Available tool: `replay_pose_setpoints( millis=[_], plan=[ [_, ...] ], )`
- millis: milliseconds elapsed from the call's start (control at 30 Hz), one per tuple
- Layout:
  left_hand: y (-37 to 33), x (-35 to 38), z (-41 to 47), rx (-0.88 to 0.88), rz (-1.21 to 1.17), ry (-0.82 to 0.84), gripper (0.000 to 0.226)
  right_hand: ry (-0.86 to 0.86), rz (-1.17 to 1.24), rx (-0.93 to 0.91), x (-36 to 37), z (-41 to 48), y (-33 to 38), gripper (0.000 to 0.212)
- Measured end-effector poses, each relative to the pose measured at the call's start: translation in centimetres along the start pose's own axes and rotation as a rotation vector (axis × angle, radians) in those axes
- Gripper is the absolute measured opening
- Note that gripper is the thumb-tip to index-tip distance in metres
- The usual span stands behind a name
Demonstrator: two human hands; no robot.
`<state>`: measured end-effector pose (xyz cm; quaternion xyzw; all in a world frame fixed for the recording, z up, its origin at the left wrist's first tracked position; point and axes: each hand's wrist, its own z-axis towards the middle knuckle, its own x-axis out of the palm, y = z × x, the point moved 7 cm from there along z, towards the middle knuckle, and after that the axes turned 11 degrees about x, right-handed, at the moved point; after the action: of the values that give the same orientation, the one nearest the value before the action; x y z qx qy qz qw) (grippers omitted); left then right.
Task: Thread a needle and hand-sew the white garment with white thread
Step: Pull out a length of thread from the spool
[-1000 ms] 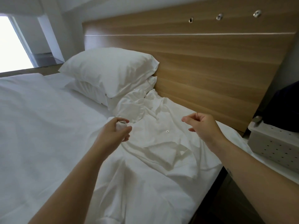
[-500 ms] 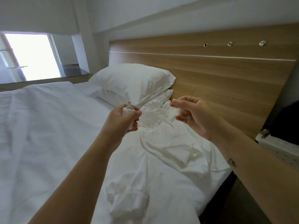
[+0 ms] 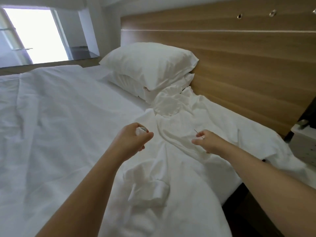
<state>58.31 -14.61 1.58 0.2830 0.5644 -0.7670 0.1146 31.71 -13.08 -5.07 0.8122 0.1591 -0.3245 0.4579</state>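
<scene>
A crumpled white garment [image 3: 181, 151] lies spread over the right part of the bed, one cuffed sleeve [image 3: 150, 189] nearest me. My left hand [image 3: 132, 138] grips a small spool of white thread [image 3: 141, 130] above the garment's left edge. My right hand [image 3: 207, 140] pinches a thin needle [image 3: 196, 132] that points up and away, just over the garment's middle. The two hands are apart, and no thread is visible between them.
The bed [image 3: 59, 125] with white sheets fills the left and centre. Two stacked white pillows [image 3: 150, 65] lean on a wooden headboard [image 3: 239, 57]. A bright window [image 3: 34, 35] is at the far left. A white perforated box [image 3: 304, 139] stands off the bed's right edge.
Both hands have dropped from in front of the headboard to just above the garment and moved further apart. The view has swung left and taken in more of the bed.
</scene>
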Motion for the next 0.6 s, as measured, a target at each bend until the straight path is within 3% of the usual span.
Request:
replay_pose_setpoints(
  millis=[167,300,400,500,600],
  plan=[
    [1.5,1.5,0.2,-0.042,0.125,0.103,0.024,-0.01,-0.295,0.071,2.7,3.1,-3.0,0.03],
    [2.0,2.4,0.1,-0.057,0.17,0.203,0.012,-0.085,-0.409,-0.014,3.0,3.8,-4.1,0.028],
    [1.5,3.7,-0.1,-0.014,0.218,0.324,0.023,-0.091,-0.474,-0.061,2.8,3.4,-3.8,0.027],
    [0.0,5.8,-0.5,0.07,0.36,0.435,0.017,-0.084,-0.586,-0.091,2.0,2.2,-3.1,0.042],
    [-0.7,7.9,-1.0,0.115,0.583,0.51,0.03,-0.203,-0.639,-0.201,0.3,-0.1,-0.5,0.044]
  ],
)
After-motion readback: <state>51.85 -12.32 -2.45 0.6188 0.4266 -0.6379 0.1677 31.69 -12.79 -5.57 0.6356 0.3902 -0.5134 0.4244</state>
